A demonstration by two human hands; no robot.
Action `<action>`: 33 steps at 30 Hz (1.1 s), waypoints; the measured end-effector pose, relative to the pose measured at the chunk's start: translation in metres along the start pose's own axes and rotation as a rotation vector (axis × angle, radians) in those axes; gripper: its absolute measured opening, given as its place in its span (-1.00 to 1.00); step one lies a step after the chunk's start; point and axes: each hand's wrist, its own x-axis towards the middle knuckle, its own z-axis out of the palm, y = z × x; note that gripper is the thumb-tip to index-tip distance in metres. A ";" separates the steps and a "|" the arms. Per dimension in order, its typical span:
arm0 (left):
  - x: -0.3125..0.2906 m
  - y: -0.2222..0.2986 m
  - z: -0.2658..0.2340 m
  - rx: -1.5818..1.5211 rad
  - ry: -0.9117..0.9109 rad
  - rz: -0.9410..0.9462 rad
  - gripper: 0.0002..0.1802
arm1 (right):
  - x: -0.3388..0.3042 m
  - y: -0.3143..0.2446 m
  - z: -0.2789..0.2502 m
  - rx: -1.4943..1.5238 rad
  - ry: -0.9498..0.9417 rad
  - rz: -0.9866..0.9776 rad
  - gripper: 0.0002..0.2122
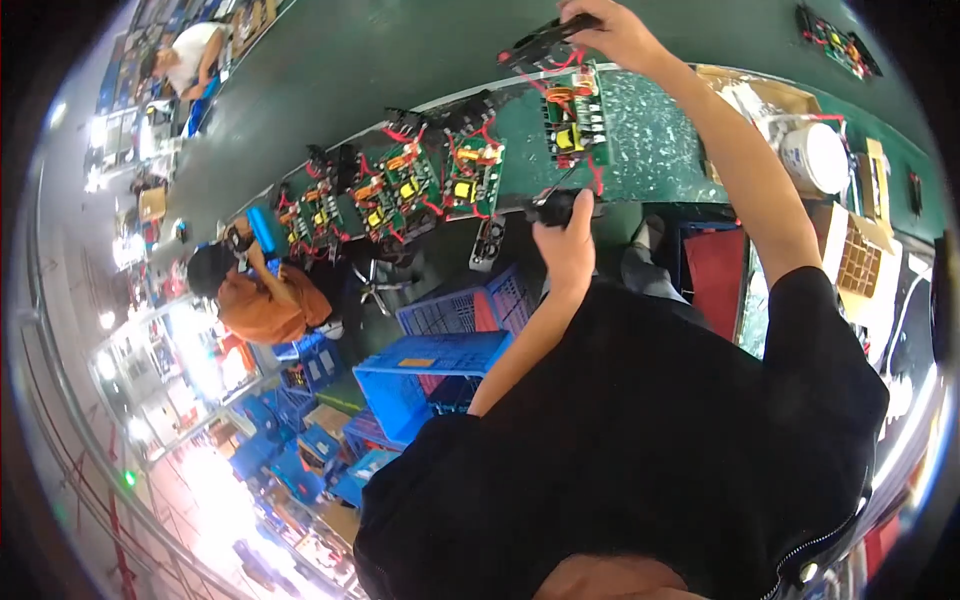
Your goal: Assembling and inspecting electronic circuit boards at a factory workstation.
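Black shirt (620,440) cloth on the wearer fills the lower middle of the view, closest to the camera. Both arms reach out over a worn green table (655,150). The left hand (567,250) grips a small black end piece (556,208) at the near edge, thumb laid over it. The right hand (622,40), farther off, is closed on the end of a long black panel (545,45). Between the hands sits a green circuit board (573,128) with a yellow part, red wires running toward both black pieces; whether it rests fully on the table is hard to tell. Similar boards (474,178) stand in a row to its left. A white bucket (813,158) is on the right, and a blue crate (425,365) is beside the left forearm. Farther left, a co-worker in an orange top (268,305) bends near the table.
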 end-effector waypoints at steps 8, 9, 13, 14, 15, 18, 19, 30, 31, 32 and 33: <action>0.044 -0.072 0.036 -0.180 -0.090 -0.604 -0.53 | -0.139 0.045 -0.038 -1.082 0.512 0.816 -0.14; 0.046 -0.090 0.034 -0.180 -0.081 -0.653 -0.53 | -0.144 0.033 -0.027 -1.064 0.561 0.913 -0.21; 0.057 -0.131 0.027 -0.328 -0.032 -0.855 -0.48 | -0.212 -0.031 0.017 -0.738 0.876 1.079 -0.62; 0.063 -0.140 0.022 -0.315 -0.059 -0.906 -0.50 | -0.236 -0.044 0.033 -0.728 0.965 1.116 -0.72; 0.065 -0.140 0.016 -0.296 -0.138 -0.883 -0.53 | -0.255 -0.056 0.051 -0.737 0.976 1.241 -0.77; 0.077 -0.139 0.005 -0.128 -0.210 -0.880 -0.55 | -0.288 -0.067 0.100 -0.538 1.038 1.435 -0.82; 0.080 -0.135 0.001 0.010 -0.234 -0.873 -0.52 | -0.297 -0.064 0.111 -0.622 0.965 1.402 -0.82; 0.098 -0.081 -0.030 1.099 -0.860 0.789 -0.13 | -0.307 -0.057 0.162 0.463 1.505 1.302 -0.78; 0.104 -0.075 -0.032 1.193 -1.071 0.884 -0.16 | -0.272 -0.062 0.174 0.522 1.525 1.299 -0.77; 0.102 -0.080 -0.028 1.230 -1.114 1.113 -0.33 | -0.268 -0.067 0.174 0.598 1.447 1.280 -0.76; 0.099 -0.087 -0.019 1.310 -1.085 1.262 -0.42 | -0.282 -0.065 0.173 0.582 1.472 1.277 -0.76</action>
